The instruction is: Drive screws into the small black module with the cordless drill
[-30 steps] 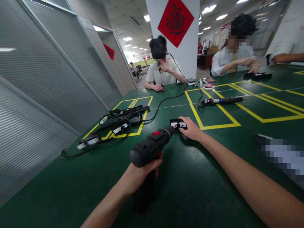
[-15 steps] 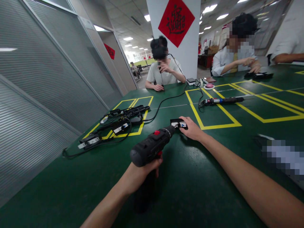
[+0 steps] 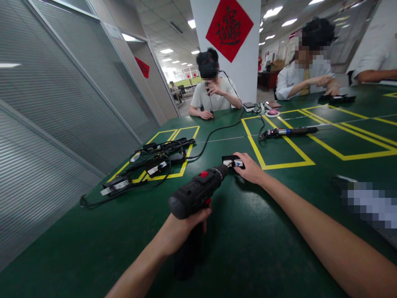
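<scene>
My left hand (image 3: 190, 223) is wrapped round the grip of a black cordless drill (image 3: 195, 190) with red buttons. The drill points away from me and to the right. Its tip meets, or comes very near, a small black block with a white label (image 3: 233, 162); whether it touches I cannot tell. Fingers of my right hand (image 3: 248, 167) are closed on the block's right end, with the thumb in front and the fingers over the top. The block's far side is hidden.
Black devices with cables (image 3: 161, 157) lie at the left on yellow tape. A cable (image 3: 214, 131) runs across the green table (image 3: 257, 248). A soldering-iron-like tool (image 3: 290, 132) lies further back. Two people (image 3: 214, 91) (image 3: 307, 82) sit opposite; a blurred object (image 3: 372, 203) is at right.
Hardly anything differs. The view has shifted very slightly; the drill and the block stay in place against each other, and both hands keep their hold.
</scene>
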Tool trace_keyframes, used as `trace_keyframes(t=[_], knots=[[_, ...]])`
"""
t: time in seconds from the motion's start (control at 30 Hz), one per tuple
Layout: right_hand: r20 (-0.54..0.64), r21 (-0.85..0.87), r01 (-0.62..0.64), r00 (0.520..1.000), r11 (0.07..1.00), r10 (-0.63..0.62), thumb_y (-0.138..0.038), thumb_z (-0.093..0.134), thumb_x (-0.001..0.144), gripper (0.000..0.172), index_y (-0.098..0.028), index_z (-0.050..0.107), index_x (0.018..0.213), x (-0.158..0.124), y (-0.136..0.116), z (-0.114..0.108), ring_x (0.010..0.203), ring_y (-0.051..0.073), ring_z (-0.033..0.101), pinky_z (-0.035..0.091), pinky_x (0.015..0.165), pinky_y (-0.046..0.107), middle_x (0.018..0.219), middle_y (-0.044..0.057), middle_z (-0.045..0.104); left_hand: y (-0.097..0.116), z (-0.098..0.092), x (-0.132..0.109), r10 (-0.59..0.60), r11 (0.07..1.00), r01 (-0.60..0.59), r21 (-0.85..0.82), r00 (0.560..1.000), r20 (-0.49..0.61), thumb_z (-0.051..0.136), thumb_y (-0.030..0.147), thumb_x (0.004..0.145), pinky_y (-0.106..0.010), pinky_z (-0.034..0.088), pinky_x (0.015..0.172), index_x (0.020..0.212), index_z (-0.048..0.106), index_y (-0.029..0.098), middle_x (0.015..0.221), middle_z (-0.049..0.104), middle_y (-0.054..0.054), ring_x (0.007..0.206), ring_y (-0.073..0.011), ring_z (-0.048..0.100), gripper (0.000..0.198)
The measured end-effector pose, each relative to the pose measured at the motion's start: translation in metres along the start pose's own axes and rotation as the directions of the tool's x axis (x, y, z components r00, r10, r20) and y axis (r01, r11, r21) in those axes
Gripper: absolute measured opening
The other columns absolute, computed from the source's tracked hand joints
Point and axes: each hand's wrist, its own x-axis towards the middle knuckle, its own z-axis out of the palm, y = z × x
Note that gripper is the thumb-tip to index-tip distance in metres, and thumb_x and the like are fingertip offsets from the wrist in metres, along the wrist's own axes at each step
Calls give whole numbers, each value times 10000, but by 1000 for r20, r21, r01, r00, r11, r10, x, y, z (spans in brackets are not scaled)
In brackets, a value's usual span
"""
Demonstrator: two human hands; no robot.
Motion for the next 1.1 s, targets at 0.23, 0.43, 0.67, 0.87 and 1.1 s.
trace_keyframes(t=[0.23,0.43,0.67,0.87,1.1], knots=[[1,-6,-12,1000,1000,12,-309,567,822,510,-250,442,1312,0,-1,0,1120,236,531,417,989,396,1208,86,500,1,1,-2,3,1000,-3,-24,1000,2,607,362,830,-311,432,607,957,643,136,717,654,-53,611,-178,573,263],[-6,-8,-16,1000,1000,16,-327,558,835,490,-248,447,1305,0,-2,1,1107,238,537,416,989,401,1198,86,504,2,1,-2,0,1000,0,2,1000,-1,601,364,831,-314,429,610,947,640,135,677,637,-42,613,-182,568,259],[-7,6,-11,1000,1000,11,-323,561,835,475,-245,463,1294,0,-1,1,1080,228,547,414,988,382,1191,81,503,-1,-1,1,14,1000,-14,-1,1000,8,601,345,841,-300,422,619,924,615,150,654,636,-21,620,-173,568,212],[15,19,-18,1000,1000,18,-311,567,831,486,-245,464,1301,0,-3,-2,1081,233,546,413,989,385,1190,84,504,1,-1,1,-17,1000,17,24,1000,10,588,356,841,-304,418,617,897,612,143,641,641,-28,614,-179,569,222],[3,33,-9,1000,999,9,-316,571,830,477,-262,470,1293,1,-1,-1,1064,224,552,421,975,382,1184,77,504,5,0,0,3,1000,-3,-2,1000,5,589,345,830,-293,415,591,921,599,147,630,646,-24,590,-167,565,218]])
